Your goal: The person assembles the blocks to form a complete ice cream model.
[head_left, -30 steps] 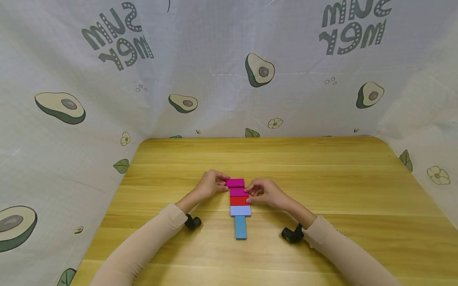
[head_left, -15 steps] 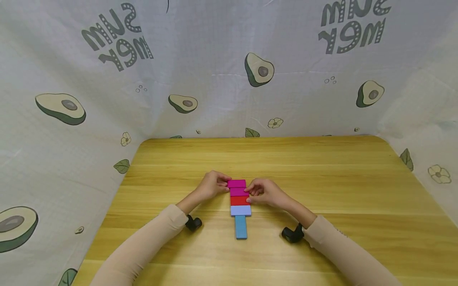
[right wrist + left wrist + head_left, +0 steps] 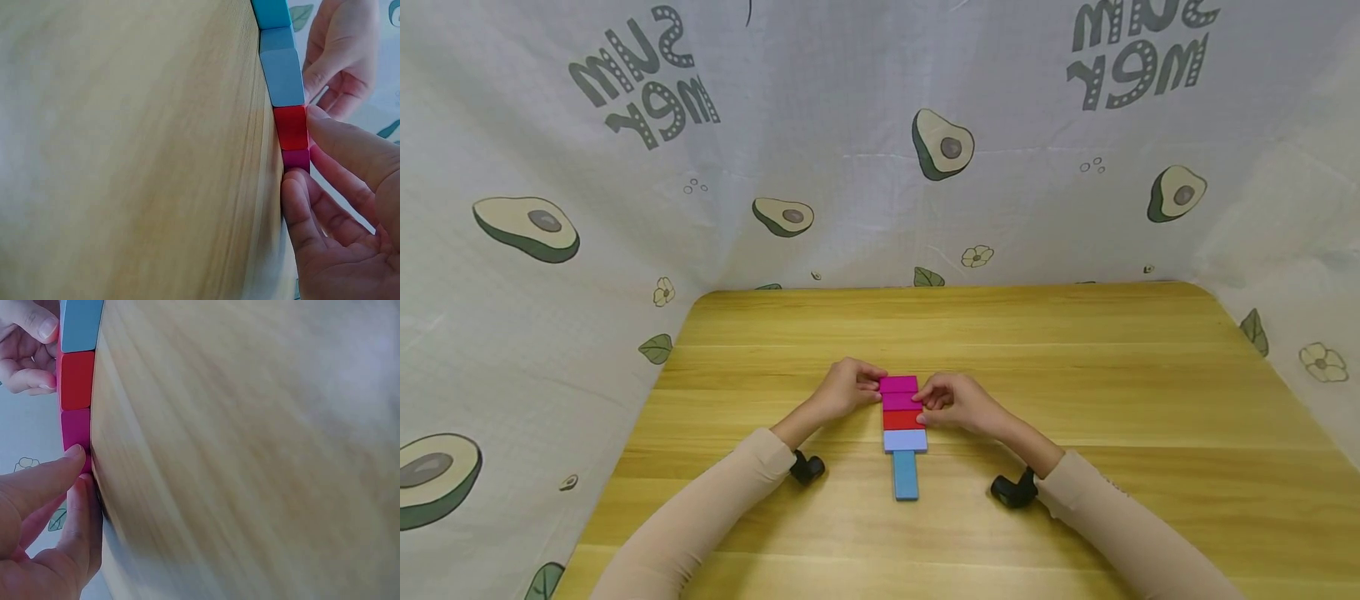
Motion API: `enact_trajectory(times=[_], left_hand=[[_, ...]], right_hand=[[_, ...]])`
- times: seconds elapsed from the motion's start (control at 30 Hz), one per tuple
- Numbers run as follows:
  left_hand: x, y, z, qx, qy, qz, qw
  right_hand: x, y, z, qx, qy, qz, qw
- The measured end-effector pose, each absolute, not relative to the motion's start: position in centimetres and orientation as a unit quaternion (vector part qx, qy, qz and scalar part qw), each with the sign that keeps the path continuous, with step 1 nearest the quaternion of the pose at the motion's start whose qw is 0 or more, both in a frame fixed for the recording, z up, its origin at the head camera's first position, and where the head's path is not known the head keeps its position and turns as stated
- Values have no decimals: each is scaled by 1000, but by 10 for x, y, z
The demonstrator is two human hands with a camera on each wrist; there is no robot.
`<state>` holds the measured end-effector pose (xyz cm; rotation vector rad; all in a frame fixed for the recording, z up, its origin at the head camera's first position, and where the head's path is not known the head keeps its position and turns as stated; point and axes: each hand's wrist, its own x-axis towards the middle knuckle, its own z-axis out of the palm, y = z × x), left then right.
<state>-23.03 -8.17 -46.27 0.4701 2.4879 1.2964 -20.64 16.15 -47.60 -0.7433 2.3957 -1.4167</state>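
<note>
Flat coloured blocks lie in a line on the table in the head view. From far to near they are a far magenta block (image 3: 898, 384), a second magenta block (image 3: 902, 402), a red block (image 3: 904, 420), a lavender block (image 3: 905, 441) and a blue block (image 3: 906, 475) laid lengthwise. My left hand (image 3: 847, 389) pinches the left end of the far magenta block between thumb and finger. On the right side, my right hand (image 3: 958, 404) holds the row's edge, its thumb against the red block and fingers by the second magenta block, as the right wrist view shows.
The wooden table (image 3: 1120, 400) reaches well past both hands. A white printed curtain (image 3: 850, 100) hangs behind and beside it. A black wrist camera (image 3: 807, 468) sits below the left cuff, and another black camera (image 3: 1015, 490) below the right one.
The far magenta block has slid a little right and closed its gap to the second magenta block. My left hand has moved slightly right with it; the right hand has stayed in place.
</note>
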Motion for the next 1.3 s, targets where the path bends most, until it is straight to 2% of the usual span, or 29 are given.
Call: enact_trajectory(times=[1.3], left_hand=[[-231, -79, -462, 169, 862, 456, 142]], right_hand=[[-207, 162, -475, -259, 821, -494, 127]])
